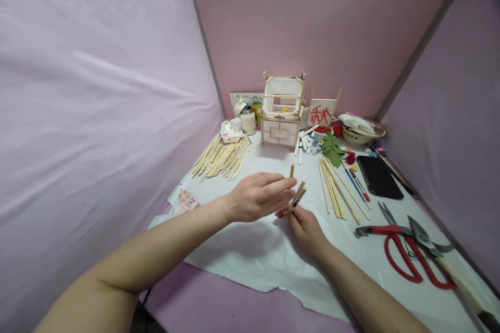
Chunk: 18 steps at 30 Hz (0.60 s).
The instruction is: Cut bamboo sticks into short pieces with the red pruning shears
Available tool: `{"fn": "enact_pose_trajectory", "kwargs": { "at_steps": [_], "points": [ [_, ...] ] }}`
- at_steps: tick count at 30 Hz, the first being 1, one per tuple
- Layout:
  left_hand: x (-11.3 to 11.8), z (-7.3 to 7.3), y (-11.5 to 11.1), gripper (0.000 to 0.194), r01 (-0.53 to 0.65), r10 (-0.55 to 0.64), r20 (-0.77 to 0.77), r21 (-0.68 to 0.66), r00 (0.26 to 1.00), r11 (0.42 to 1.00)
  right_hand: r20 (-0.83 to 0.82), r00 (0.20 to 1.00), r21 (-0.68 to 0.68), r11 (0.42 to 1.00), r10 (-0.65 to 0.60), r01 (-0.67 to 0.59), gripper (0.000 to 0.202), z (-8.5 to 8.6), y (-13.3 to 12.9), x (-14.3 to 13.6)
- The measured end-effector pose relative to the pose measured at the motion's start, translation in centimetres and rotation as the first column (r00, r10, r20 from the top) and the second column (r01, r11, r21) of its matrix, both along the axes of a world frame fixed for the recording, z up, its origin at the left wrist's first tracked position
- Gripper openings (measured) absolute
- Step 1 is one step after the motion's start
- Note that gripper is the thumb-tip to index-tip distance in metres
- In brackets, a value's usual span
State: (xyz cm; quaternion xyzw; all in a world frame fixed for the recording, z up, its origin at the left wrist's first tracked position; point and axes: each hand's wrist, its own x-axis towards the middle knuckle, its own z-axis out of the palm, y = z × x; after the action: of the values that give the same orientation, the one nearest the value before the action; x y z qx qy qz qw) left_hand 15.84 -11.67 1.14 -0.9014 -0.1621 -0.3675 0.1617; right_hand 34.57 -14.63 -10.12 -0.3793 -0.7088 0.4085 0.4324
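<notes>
Right hand point(308, 233) grips short sticks point(300, 193) above the sheet point(250, 255); left hand point(258, 197) is beside them, its grip unclear. Apparent step: arranging sticks. Next move likely calls for steady alignment.

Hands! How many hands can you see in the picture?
2. The left hand is near the middle, and the right hand is beside it, a bit lower, holding short sticks. No other hands show, and neither one is fully hidden.

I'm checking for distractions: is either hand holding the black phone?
No, the black phone lies on the white sheet at the right, apart from both the left hand and the right hand.
</notes>
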Motion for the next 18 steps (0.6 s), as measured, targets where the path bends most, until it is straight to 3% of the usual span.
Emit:
{"fn": "enact_pose_trajectory", "kwargs": {
  "at_steps": [3, 5, 6, 7, 9, 11, 13, 14, 18],
  "points": [
    [-2.7, -1.9, 1.2, 0.034, -0.08, 0.079, 0.084, 0.005, 0.993, 0.997, -0.001, 0.996, -0.018, 0.995, -0.094, 0.094, 0.022, -0.1, 0.2, 0.1],
    [-5.6, -3.0, 3.3, 0.029, -0.263, 0.276, 0.058, -0.164, 0.959, 0.951, 0.021, 0.994, -0.067, 0.992, -0.105, 0.106, 0.021, -0.2, 0.4, 0.2],
    [-7.2, -3.5, 4.7, 0.026, -0.374, 0.396, 0.028, -0.274, 0.918, 0.886, 0.041, 0.995, -0.087, 0.991, -0.095, 0.098, 0.021, -0.3, 0.5, 0.2],
    [-8.8, -4.0, 6.1, 0.024, -0.486, 0.519, -0.018, -0.381, 0.854, 0.787, 0.062, 0.995, -0.102, 0.991, -0.083, 0.089, 0.021, -0.3, 0.5, 0.2],
    [-11.8, -4.7, 8.7, 0.02, -0.656, 0.727, -0.124, -0.551, 0.676, 0.516, 0.082, 0.993, -0.117, 0.989, -0.082, 0.092, 0.021, -0.3, 0.6, 0.1],
    [-14.0, -5.4, 10.6, 0.024, -0.736, 0.821, -0.263, -0.628, 0.507, 0.253, 0.077, 0.993, -0.132, 0.986, -0.09, 0.1, 0.021, -0.3, 0.6, 0.1],
    [-15.1, -5.9, 11.8, 0.026, -0.747, 0.829, -0.353, -0.655, 0.434, 0.112, 0.068, 0.994, -0.148, 0.984, -0.089, 0.099, 0.021, -0.3, 0.6, 0.1],
    [-15.3, -6.2, 12.1, 0.026, -0.746, 0.82, -0.379, -0.661, 0.428, 0.084, 0.065, 0.994, -0.152, 0.984, -0.087, 0.096, 0.021, -0.3, 0.6, 0.1],
    [-14.5, -6.9, 13.2, 0.02, -0.755, 0.777, -0.439, -0.652, 0.451, 0.07, 0.062, 0.995, -0.154, 0.984, -0.084, 0.092, 0.021, -0.4, 0.6, 0.0]
  ]
}}
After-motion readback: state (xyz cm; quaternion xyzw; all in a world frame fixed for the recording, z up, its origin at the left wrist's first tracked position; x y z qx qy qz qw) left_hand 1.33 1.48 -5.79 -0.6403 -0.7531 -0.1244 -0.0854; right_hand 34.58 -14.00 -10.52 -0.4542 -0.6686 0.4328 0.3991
